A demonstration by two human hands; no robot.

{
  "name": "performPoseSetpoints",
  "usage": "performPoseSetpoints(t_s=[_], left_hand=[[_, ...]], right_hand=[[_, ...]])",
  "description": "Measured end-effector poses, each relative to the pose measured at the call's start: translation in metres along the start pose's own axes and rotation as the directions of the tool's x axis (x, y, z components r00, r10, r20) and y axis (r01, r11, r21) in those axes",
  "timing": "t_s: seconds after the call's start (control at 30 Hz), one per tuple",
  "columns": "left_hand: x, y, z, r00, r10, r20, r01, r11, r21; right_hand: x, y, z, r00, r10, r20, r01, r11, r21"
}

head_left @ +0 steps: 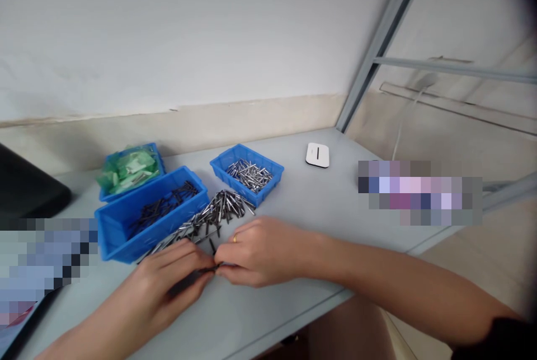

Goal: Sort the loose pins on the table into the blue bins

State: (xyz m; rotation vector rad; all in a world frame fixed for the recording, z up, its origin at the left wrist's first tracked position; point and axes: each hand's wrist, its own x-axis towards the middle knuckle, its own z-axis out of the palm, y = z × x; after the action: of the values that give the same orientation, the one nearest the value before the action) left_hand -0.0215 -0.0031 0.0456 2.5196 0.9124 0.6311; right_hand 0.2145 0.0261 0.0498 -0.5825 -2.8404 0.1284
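My left hand (168, 281) and my right hand (255, 251) meet fingertip to fingertip near the table's front edge, both pinched on a small dark metal pin (216, 266) between them. My right hand wears a ring. Just behind the hands lies a loose pile of silver and dark metal pins (210, 217) on the grey table (293, 209). The pile runs from the left hand back toward the bins.
A large blue bin (121, 225) holds dark pins; a small blue bin (247, 172) holds silver pins; a third blue bin (130, 167) at the back holds green packets. A white device (318, 155) lies further right. A dark object (25, 186) sits at the left.
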Motion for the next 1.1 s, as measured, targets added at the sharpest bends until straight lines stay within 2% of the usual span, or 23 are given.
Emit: performPoseSetpoints(t_s=[0.2, 0.4, 0.6, 0.73, 0.83, 1.0, 1.1], left_hand=[[0.0, -0.003, -0.001, 0.997, 0.046, 0.062, -0.049, 0.998, 0.04], [0.0, 0.002, 0.002, 0.999, -0.04, -0.007, 0.04, 0.999, -0.021], [0.002, 0.002, 0.0, 1.0, 0.012, 0.029, -0.012, 1.0, -0.007], [0.002, 0.007, 0.001, 0.992, -0.124, -0.022, 0.121, 0.987, -0.105], [0.003, 0.014, 0.0, 0.969, -0.246, -0.012, 0.239, 0.952, -0.191], [0.005, 0.014, -0.002, 0.924, -0.38, 0.046, 0.375, 0.872, -0.316], [0.003, 0.008, -0.001, 0.898, -0.42, 0.129, 0.435, 0.809, -0.395]], right_hand=[[0.0, 0.001, 0.0, 1.0, -0.012, -0.013, 0.012, 1.0, 0.0], [-0.001, 0.0, 0.0, 1.0, -0.014, -0.009, 0.014, 1.0, 0.01], [0.0, 0.0, 0.001, 1.0, -0.011, -0.004, 0.011, 1.0, 0.008], [0.0, 0.0, -0.001, 1.0, -0.018, -0.009, 0.018, 1.0, 0.014], [0.0, 0.0, -0.001, 0.999, -0.027, -0.033, 0.027, 0.999, 0.018], [-0.001, 0.002, 0.003, 0.994, -0.04, -0.1, 0.041, 0.999, 0.009], [-0.001, 0.002, 0.006, 0.986, -0.064, -0.152, 0.066, 0.998, 0.006]])
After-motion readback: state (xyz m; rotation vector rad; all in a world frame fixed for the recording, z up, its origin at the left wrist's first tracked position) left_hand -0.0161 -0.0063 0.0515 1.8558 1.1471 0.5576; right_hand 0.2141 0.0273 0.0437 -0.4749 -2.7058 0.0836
